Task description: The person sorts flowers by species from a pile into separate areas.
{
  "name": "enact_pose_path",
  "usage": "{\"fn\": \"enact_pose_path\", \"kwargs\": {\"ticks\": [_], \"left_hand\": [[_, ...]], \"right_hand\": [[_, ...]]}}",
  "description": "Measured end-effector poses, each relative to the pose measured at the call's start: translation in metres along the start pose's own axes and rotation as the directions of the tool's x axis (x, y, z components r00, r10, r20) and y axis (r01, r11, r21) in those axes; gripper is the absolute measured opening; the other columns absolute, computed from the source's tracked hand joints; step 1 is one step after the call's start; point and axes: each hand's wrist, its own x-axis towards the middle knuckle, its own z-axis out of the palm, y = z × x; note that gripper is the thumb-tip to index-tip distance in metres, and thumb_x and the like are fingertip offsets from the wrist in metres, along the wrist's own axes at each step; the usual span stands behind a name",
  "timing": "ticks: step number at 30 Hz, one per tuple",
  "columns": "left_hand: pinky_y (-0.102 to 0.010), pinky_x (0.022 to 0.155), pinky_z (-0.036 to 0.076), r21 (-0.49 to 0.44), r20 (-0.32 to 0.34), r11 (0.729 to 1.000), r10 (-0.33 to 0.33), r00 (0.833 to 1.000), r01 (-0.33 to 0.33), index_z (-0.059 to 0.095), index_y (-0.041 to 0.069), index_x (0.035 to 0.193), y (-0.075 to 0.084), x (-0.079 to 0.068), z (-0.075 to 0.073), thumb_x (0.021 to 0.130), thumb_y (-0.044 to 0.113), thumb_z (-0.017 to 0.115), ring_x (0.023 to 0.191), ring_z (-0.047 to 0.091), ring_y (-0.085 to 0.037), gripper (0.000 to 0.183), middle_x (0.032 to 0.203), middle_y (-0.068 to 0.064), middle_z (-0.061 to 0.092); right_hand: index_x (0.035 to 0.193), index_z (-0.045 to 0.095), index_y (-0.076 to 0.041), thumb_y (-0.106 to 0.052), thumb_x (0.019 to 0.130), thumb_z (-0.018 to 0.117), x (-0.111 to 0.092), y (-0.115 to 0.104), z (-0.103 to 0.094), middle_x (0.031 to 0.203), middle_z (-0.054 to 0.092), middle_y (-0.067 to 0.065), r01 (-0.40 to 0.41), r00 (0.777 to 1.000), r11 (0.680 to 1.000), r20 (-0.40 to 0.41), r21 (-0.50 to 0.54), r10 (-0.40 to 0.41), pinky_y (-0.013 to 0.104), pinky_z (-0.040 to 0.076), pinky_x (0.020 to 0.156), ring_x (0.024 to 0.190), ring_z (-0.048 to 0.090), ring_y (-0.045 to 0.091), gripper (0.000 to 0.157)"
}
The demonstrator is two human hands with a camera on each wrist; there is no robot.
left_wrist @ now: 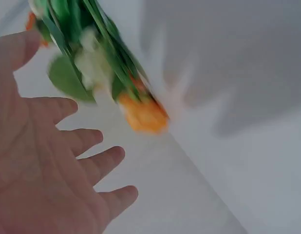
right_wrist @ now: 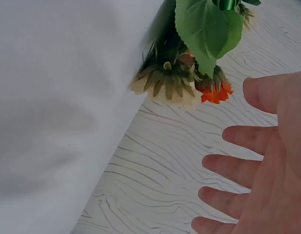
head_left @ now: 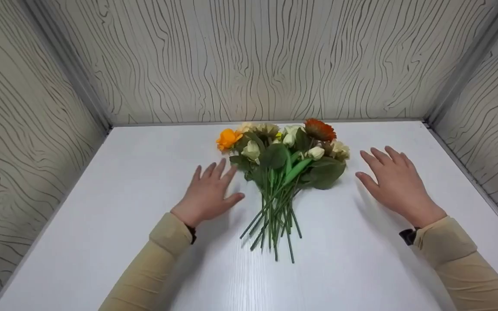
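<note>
Bouquet lies on glossy white table; thin crossing stems, broad veined leaves, ruffled orange and pale blooms; wavy-grain wall behind; left hand and right hand flank it, backs up, fingers spread, both released; left one nearer.

Bouquet down on its side on the white table, blooms at the far end, green stems crossing and splaying near! Bright orange flower out left, rust-red flower far right, white buds between, broad leaves beneath.
</note>
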Motion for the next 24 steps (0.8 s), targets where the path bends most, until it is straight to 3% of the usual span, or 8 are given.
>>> {"fn": "enact_pose_path", "kwargs": {"ticks": [3, 6, 11, 15, 20, 24], "left_hand": [[-0.063, 0.120, 0.011, 0.040, 0.027, 0.991, 0.123, 0.992, -0.124, 0.020, 0.023, 0.165, 0.032, 0.006, 0.006, 0.102, 0.066, 0.044, 0.152, 0.021, -0.040, 0.080, 0.169, -0.014, 0.014], [-0.063, 0.120, 0.014, 0.103, 0.034, 0.966, 0.236, 0.971, -0.239, 0.019, 0.026, 0.165, 0.060, 0.015, 0.018, 0.102, 0.066, 0.042, 0.153, 0.021, -0.037, 0.078, 0.170, -0.012, 0.014], [-0.065, 0.119, 0.018, 0.198, 0.023, 0.916, 0.352, 0.936, -0.350, 0.019, 0.030, 0.165, 0.091, 0.029, 0.039, 0.103, 0.066, 0.040, 0.154, 0.020, -0.033, 0.075, 0.170, -0.008, 0.015], [-0.064, 0.118, 0.021, 0.229, 0.057, 0.903, 0.360, 0.931, -0.363, 0.022, 0.035, 0.164, 0.101, 0.036, 0.053, 0.104, 0.066, 0.036, 0.154, 0.020, -0.033, 0.069, 0.171, -0.005, 0.013], [-0.062, 0.119, 0.020, 0.202, 0.151, 0.922, 0.303, 0.941, -0.330, 0.023, 0.036, 0.164, 0.101, 0.037, 0.058, 0.105, 0.065, 0.031, 0.156, 0.012, -0.032, 0.066, 0.172, -0.001, 0.008], [-0.060, 0.122, 0.013, 0.161, 0.213, 0.941, 0.261, 0.942, -0.297, 0.017, 0.037, 0.164, 0.093, 0.037, 0.060, 0.105, 0.067, 0.027, 0.157, 0.002, -0.028, 0.067, 0.172, 0.003, 0.000]], "right_hand": [[0.150, 0.048, -0.001, -0.034, 0.104, 0.060, 0.003, -0.013, -0.004, 0.151, 0.044, 0.030, 0.059, 0.998, 0.998, -0.004, -0.023, -0.059, 0.071, 0.023, 0.112, 0.142, 0.030, 0.054, 0.058], [0.150, 0.049, -0.002, -0.031, 0.104, 0.061, 0.004, -0.027, -0.004, 0.151, 0.046, 0.027, 0.110, 0.994, 0.993, 0.000, -0.028, -0.110, 0.069, 0.025, 0.112, 0.143, 0.031, 0.051, 0.056], [0.148, 0.053, -0.004, -0.028, 0.103, 0.062, -0.001, -0.047, 0.002, 0.150, 0.049, 0.023, 0.184, 0.983, 0.983, 0.007, -0.024, -0.184, 0.066, 0.026, 0.114, 0.143, 0.034, 0.048, 0.052], [0.147, 0.054, -0.006, -0.027, 0.102, 0.064, -0.004, -0.057, 0.011, 0.149, 0.051, 0.021, 0.222, 0.975, 0.975, 0.028, -0.016, -0.221, 0.063, 0.026, 0.116, 0.143, 0.036, 0.046, 0.051], [0.147, 0.055, -0.007, -0.028, 0.102, 0.065, -0.007, -0.060, 0.016, 0.147, 0.053, 0.020, 0.242, 0.969, 0.970, 0.052, -0.020, -0.241, 0.063, 0.027, 0.116, 0.143, 0.036, 0.045, 0.051], [0.147, 0.054, -0.007, -0.029, 0.101, 0.066, -0.008, -0.060, 0.018, 0.149, 0.051, 0.020, 0.248, 0.967, 0.969, 0.075, -0.027, -0.245, 0.064, 0.027, 0.115, 0.144, 0.036, 0.045, 0.052]]}}
